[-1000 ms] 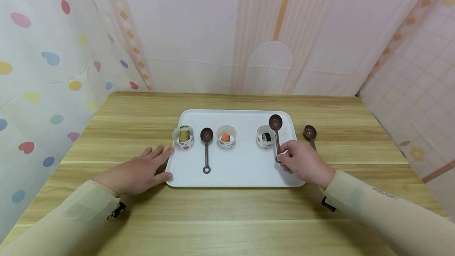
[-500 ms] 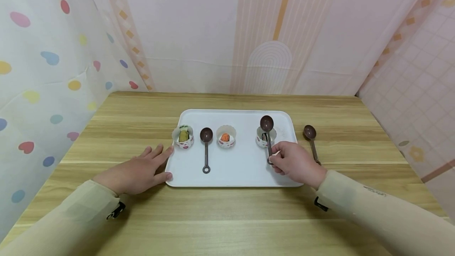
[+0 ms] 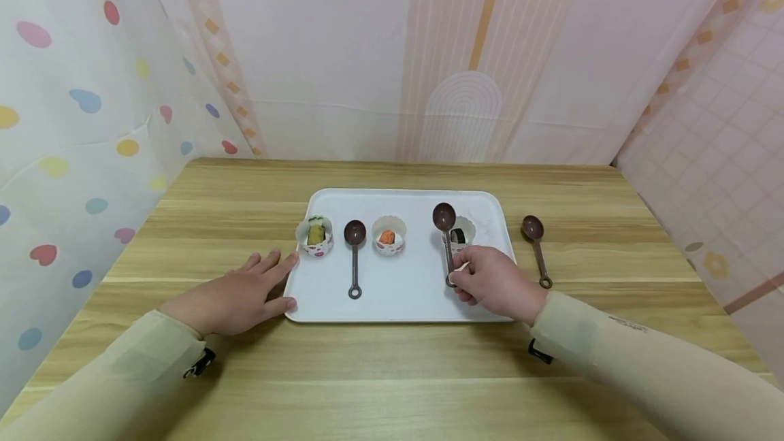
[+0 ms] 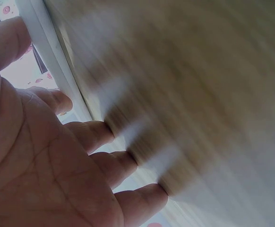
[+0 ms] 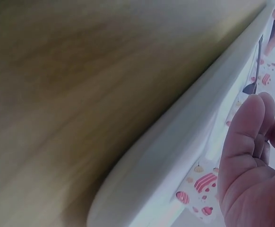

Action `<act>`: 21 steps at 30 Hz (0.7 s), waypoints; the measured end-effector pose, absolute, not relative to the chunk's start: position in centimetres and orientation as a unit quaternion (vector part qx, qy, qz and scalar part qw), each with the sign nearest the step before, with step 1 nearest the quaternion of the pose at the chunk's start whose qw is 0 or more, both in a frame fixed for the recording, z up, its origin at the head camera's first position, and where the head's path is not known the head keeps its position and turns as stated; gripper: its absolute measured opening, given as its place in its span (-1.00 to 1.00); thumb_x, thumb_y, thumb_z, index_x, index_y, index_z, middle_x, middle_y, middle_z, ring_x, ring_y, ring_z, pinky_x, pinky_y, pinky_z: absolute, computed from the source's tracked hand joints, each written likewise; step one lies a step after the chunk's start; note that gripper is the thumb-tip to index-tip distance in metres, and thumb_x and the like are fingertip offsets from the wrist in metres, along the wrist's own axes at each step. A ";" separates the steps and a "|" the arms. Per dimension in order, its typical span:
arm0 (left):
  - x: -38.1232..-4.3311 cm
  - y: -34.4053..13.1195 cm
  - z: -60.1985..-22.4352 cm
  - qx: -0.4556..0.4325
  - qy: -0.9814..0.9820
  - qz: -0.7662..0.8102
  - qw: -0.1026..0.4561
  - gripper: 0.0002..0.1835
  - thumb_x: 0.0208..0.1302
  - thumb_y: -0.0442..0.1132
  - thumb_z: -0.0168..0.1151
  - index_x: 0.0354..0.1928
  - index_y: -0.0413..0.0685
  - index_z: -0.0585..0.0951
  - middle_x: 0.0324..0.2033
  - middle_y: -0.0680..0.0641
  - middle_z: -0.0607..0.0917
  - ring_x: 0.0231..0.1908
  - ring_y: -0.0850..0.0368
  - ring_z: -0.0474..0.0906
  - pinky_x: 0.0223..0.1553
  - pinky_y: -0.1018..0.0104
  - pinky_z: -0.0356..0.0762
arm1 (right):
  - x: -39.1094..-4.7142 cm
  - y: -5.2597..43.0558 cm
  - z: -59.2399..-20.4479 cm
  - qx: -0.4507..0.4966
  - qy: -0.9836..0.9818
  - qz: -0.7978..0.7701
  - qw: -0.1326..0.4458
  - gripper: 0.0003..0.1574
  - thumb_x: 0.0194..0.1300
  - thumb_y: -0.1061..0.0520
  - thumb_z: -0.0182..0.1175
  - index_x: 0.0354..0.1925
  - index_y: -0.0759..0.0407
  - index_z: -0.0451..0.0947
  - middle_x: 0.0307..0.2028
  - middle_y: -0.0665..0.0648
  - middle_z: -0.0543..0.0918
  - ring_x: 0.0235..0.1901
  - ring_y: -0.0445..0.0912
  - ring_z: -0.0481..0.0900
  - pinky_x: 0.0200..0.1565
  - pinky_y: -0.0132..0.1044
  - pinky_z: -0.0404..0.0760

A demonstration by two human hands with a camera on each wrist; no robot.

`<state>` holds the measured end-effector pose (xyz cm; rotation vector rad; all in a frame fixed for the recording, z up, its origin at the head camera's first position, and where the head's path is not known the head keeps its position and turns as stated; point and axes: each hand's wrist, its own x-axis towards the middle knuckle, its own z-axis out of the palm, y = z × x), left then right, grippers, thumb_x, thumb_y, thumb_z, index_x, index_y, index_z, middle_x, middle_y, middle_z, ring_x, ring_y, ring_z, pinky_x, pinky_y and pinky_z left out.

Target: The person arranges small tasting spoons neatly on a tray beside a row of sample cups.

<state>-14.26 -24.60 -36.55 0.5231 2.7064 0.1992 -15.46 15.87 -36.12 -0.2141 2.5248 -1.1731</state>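
Observation:
My right hand [image 3: 499, 283] pinches the handle end of a brown measuring spoon [image 3: 444, 216] above the white tray [image 3: 398, 298]. That spoon's round bowl is just left of the right paper cup [image 3: 469, 226], which holds a dark-wrapped sushi roll [image 3: 457, 236]. Fingers and handle hide part of this cup. Fingers spread, my left hand [image 3: 235, 298] rests at the tray's left edge, fingertips on rim and table in the left wrist view. A second brown measuring spoon [image 3: 354, 232] lies on the tray between the left cup [image 3: 318, 249] and the middle cup [image 3: 392, 248].
Outside the tray, a third brown measuring spoon [image 3: 533, 227] lies on the wooden table [image 3: 392, 380] to the right. Orange-topped sushi [image 3: 387, 237] sits in the middle cup; yellow-green food [image 3: 316, 234] fills the left one. Patterned curtains [image 3: 343, 53] hang behind the table.
My right hand has carried the measuring spoon leftward, from the right of the right cup, across it, to its left side. My left hand has stayed in place.

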 end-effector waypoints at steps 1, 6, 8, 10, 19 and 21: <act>-14.3 -24.6 -36.6 0.185 0.962 0.071 0.188 -0.04 0.53 0.35 0.04 0.69 -0.11 0.06 0.58 -0.53 0.11 0.50 -0.72 0.00 0.38 -0.57 0.21 | -15.5 15.8 -36.2 -0.075 0.890 -0.414 0.175 -0.93 0.46 0.31 0.18 -0.16 0.30 0.60 -0.54 0.05 0.67 -0.52 -0.18 0.60 -0.43 -0.35 0.60; -14.2 -24.6 -36.6 0.182 0.962 0.070 0.190 -0.04 0.53 0.36 0.03 0.69 -0.10 0.06 0.59 -0.52 0.10 0.51 -0.72 0.00 0.36 -0.59 0.21 | -15.5 15.3 -36.2 -0.073 0.892 -0.410 0.177 -0.93 0.47 0.29 0.20 -0.14 0.29 0.60 -0.52 0.06 0.70 -0.52 -0.17 0.61 -0.44 -0.35 0.59; -14.2 -24.5 -36.6 0.182 0.962 0.070 0.190 -0.03 0.53 0.36 0.04 0.69 -0.10 0.06 0.59 -0.52 0.10 0.51 -0.72 0.00 0.35 -0.60 0.21 | -15.6 15.1 -36.3 -0.074 0.892 -0.409 0.177 -0.93 0.46 0.28 0.21 -0.14 0.29 0.61 -0.53 0.06 0.69 -0.52 -0.17 0.61 -0.45 -0.35 0.58; -14.2 -24.5 -36.6 0.183 0.962 0.069 0.190 -0.04 0.53 0.36 0.04 0.69 -0.10 0.07 0.59 -0.52 0.09 0.51 -0.72 0.00 0.35 -0.61 0.21 | -15.7 14.9 -36.5 -0.075 0.892 -0.409 0.178 -0.92 0.45 0.28 0.22 -0.14 0.28 0.62 -0.55 0.05 0.69 -0.53 -0.18 0.61 -0.45 -0.35 0.58; -14.3 -24.6 -36.7 0.185 0.962 0.069 0.189 -0.03 0.53 0.36 0.03 0.69 -0.11 0.07 0.59 -0.52 0.08 0.50 -0.72 0.00 0.34 -0.61 0.21 | -15.8 14.1 -36.7 -0.075 0.889 -0.409 0.192 -0.93 0.42 0.30 0.23 -0.17 0.31 0.61 -0.59 0.06 0.66 -0.55 -0.19 0.58 -0.46 -0.36 0.58; -14.3 -24.6 -36.7 0.185 0.962 0.069 0.188 -0.03 0.53 0.36 0.03 0.69 -0.11 0.07 0.59 -0.52 0.09 0.50 -0.72 0.01 0.33 -0.62 0.22 | -15.8 13.9 -36.6 -0.072 0.889 -0.408 0.194 -0.95 0.41 0.30 0.23 -0.19 0.31 0.60 -0.60 0.06 0.65 -0.56 -0.19 0.58 -0.47 -0.36 0.56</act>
